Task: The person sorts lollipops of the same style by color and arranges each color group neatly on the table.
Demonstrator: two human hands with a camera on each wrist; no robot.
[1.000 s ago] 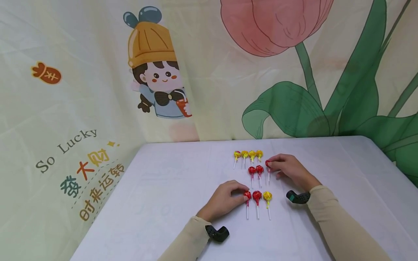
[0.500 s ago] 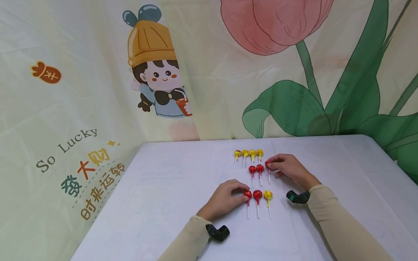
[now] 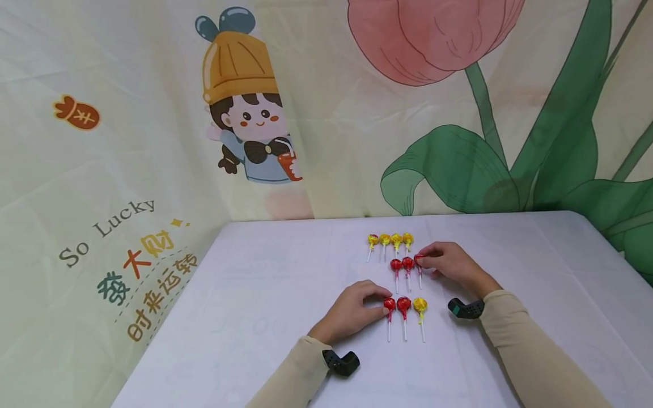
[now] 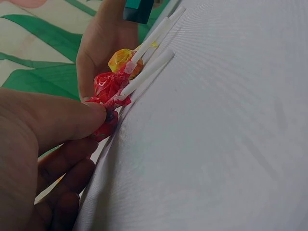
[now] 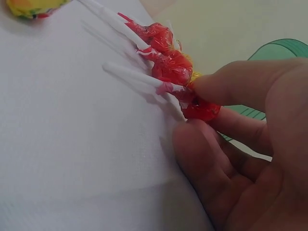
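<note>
My left hand pinches the red head of a lollipop at the left end of the front row. Beside that one lie another red lollipop and a yellow lollipop, sticks toward me. Farther back, my right hand holds a red lollipop by its wrapped head between thumb and fingers, at the right end of the middle row. Two more red lollipops lie just left of it. In the right wrist view the held head sits close against its neighbour.
Behind these is a back row of several yellow-wrapped lollipops. All rest on a white-covered table. A printed cloth backdrop hangs along the table's far edge. Each wrist wears a black device.
The red lollipop in my right hand has shifted left, narrowing the gap to the other two in the middle row. My left hand keeps its grip in nearly the same place.
</note>
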